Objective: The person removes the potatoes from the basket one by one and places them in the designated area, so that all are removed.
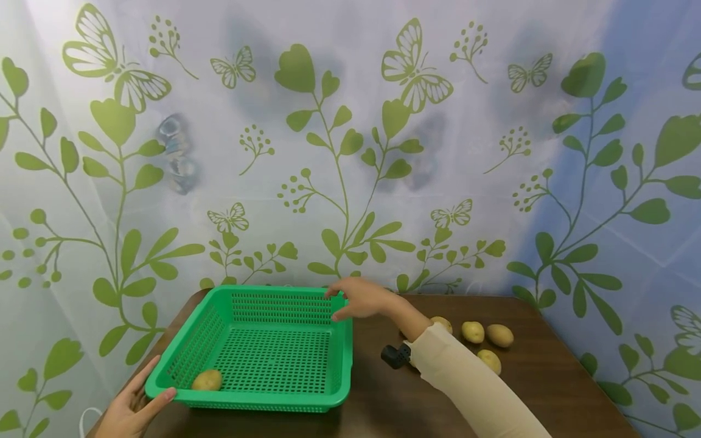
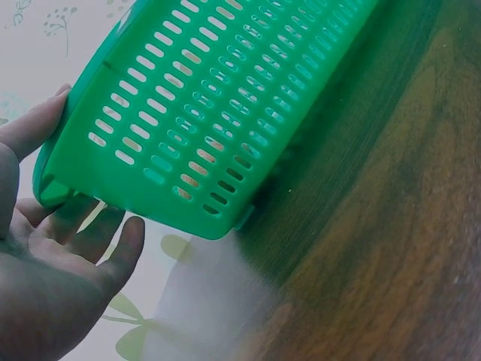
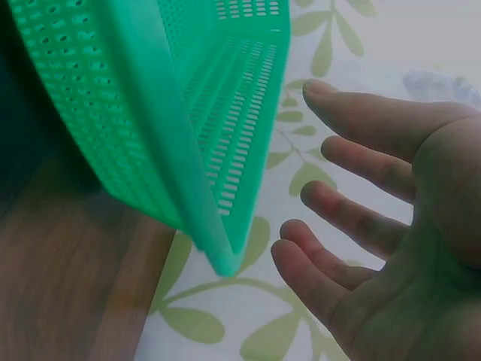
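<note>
A green slotted plastic basket (image 1: 263, 398) stands on the left part of the table in the head view, with one potato (image 1: 207, 380) lying in its near left corner. My left hand (image 1: 131, 404) holds that corner, thumb over the rim and the other fingers beneath it, as the left wrist view also shows. At the far right corner of the basket is my right hand (image 1: 361, 298), its fingers spread and nothing in them. In the right wrist view, a gap separates its fingertips (image 3: 312, 194) from the basket rim.
Several potatoes (image 1: 473, 332) lie on the right side of the brown wooden table (image 1: 547, 389), partly behind the right forearm. A black device (image 1: 395, 356) sits at the right wrist. Behind the table hangs a curtain (image 1: 356, 152) printed with green leaves and butterflies.
</note>
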Action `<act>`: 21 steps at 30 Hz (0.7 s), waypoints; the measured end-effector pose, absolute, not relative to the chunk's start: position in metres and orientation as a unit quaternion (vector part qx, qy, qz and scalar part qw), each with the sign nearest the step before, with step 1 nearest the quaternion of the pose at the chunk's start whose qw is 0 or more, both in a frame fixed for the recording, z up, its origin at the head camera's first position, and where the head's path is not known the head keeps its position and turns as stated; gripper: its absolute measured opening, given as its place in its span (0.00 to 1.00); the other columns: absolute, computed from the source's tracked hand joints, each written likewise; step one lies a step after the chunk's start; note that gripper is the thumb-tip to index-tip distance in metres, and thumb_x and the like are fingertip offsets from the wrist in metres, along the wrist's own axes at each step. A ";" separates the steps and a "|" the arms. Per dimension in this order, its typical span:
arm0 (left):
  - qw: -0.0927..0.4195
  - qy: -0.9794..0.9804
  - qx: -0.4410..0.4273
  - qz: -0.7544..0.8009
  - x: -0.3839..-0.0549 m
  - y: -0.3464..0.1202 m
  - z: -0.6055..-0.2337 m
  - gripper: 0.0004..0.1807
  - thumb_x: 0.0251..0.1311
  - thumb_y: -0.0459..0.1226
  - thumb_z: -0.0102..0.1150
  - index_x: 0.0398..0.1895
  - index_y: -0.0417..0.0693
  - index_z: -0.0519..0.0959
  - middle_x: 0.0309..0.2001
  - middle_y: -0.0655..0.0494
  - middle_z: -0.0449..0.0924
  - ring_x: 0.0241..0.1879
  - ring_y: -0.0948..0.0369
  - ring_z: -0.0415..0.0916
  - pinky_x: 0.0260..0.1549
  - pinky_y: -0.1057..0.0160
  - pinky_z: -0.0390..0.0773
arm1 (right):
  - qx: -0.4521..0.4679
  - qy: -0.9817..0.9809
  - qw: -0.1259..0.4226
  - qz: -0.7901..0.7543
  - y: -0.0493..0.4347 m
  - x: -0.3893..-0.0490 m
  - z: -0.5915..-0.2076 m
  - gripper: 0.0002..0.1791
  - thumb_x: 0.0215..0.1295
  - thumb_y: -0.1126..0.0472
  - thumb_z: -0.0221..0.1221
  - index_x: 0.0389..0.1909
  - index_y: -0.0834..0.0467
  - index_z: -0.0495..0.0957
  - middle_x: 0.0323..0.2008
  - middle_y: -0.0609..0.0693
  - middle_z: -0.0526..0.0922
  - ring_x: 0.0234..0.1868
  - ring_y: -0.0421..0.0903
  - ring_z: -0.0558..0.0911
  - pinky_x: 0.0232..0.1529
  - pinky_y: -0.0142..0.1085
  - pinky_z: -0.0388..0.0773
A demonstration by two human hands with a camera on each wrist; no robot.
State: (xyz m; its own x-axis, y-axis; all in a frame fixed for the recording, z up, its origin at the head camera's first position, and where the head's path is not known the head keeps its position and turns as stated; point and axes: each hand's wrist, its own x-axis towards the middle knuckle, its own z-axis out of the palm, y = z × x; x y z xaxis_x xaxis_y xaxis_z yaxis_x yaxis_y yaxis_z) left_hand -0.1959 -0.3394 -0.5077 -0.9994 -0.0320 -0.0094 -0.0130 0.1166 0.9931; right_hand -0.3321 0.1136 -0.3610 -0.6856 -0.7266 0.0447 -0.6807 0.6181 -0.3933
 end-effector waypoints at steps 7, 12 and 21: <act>-0.003 -0.756 0.019 -0.655 -0.196 -0.339 -0.507 0.49 0.79 0.38 0.56 0.83 0.39 0.31 0.78 0.30 0.35 0.45 0.89 0.66 0.45 0.74 0.80 | -0.426 0.889 0.083 -0.148 0.079 -0.338 -0.362 0.27 0.70 0.53 0.70 0.67 0.55 0.78 0.64 0.51 0.78 0.64 0.52 0.76 0.60 0.42 0.77; -0.007 -0.756 0.016 -0.654 -0.194 -0.342 -0.506 0.49 0.79 0.38 0.56 0.83 0.39 0.31 0.78 0.29 0.33 0.45 0.90 0.65 0.45 0.74 0.80 | -0.444 0.877 0.102 -0.149 0.048 -0.340 -0.367 0.25 0.70 0.53 0.69 0.65 0.52 0.79 0.63 0.50 0.78 0.63 0.49 0.77 0.57 0.36 0.77; -0.006 -0.779 0.014 -0.627 -0.194 -0.342 -0.502 0.49 0.79 0.44 0.56 0.83 0.39 0.33 0.79 0.26 0.35 0.48 0.91 0.64 0.46 0.73 0.80 | -0.484 0.855 0.123 -0.139 0.001 -0.338 -0.370 0.25 0.70 0.55 0.69 0.66 0.52 0.78 0.64 0.48 0.78 0.62 0.45 0.77 0.55 0.29 0.75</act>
State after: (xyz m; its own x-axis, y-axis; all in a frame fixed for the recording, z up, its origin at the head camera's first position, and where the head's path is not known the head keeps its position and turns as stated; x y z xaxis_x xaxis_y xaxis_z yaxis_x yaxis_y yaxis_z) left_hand -0.1935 -0.3415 -0.5022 -0.9995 -0.0150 -0.0269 -0.0295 0.2128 0.9767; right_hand -0.3377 0.0011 -0.3701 -0.5014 -0.8620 -0.0749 -0.7938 0.4927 -0.3564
